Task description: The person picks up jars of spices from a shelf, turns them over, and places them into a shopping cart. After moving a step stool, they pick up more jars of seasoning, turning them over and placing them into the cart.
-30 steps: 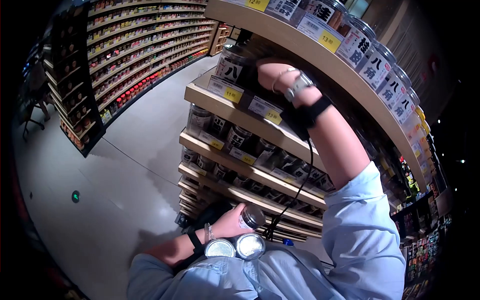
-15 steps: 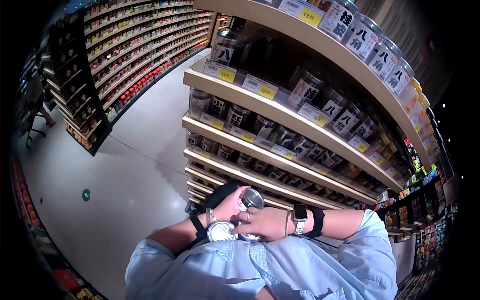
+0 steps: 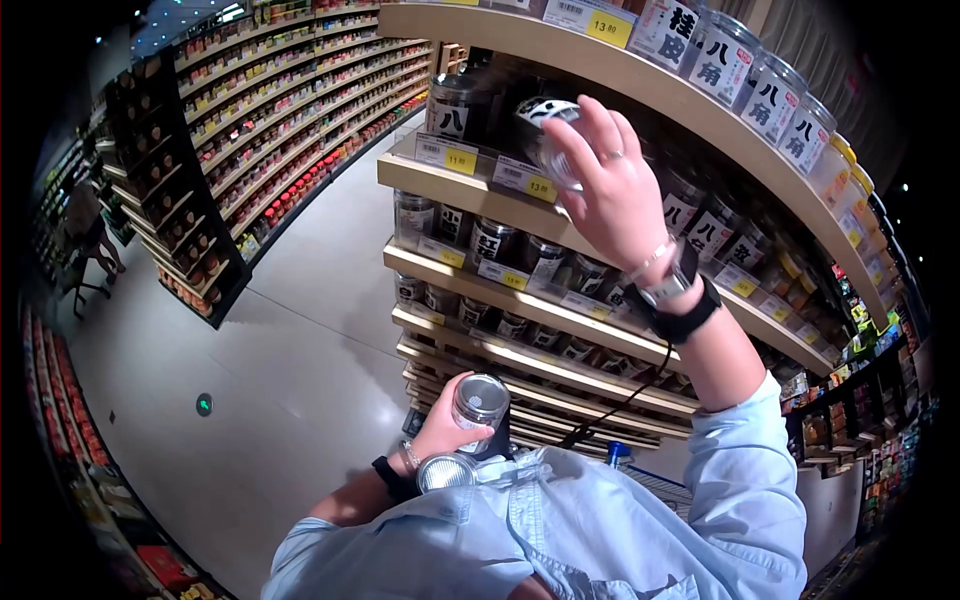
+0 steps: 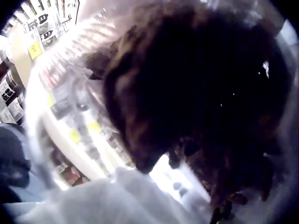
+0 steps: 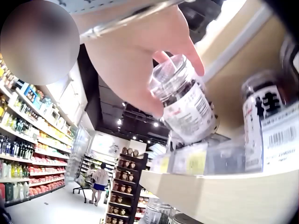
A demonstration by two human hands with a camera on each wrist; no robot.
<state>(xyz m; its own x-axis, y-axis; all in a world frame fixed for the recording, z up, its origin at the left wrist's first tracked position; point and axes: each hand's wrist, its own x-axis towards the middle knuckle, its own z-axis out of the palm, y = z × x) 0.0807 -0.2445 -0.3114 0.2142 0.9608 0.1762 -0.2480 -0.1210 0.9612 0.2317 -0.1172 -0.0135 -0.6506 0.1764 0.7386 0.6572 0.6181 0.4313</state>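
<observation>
My right hand (image 3: 618, 195) is raised at the upper shelf and grips a clear jar (image 3: 556, 158) by its top. In the right wrist view the jar (image 5: 189, 114) has a white label with a barcode and dark contents; it tilts just above the shelf's price strip. Down at the chest, my left hand (image 3: 440, 428) holds a clear jar (image 3: 483, 402) with its round lid up. Just below that hand, a second jar with a silvery lid (image 3: 447, 473) rests against the shirt. Dark, lumpy contents (image 4: 201, 93) of a jar fill most of the left wrist view.
Labelled jars (image 3: 452, 112) stand left of the raised hand, and more (image 3: 715, 225) to its right. A higher shelf (image 3: 500, 25) juts out above. A blue-handled cart (image 3: 650, 470) is close on the right. Beyond the aisle floor (image 3: 290, 380), a person (image 5: 99, 179) stands beside a cart.
My right hand came down from the shelf to the jars at the chest, then took one up to the upper shelf. Two silvery lids showed below my left hand earlier; one shows now.
</observation>
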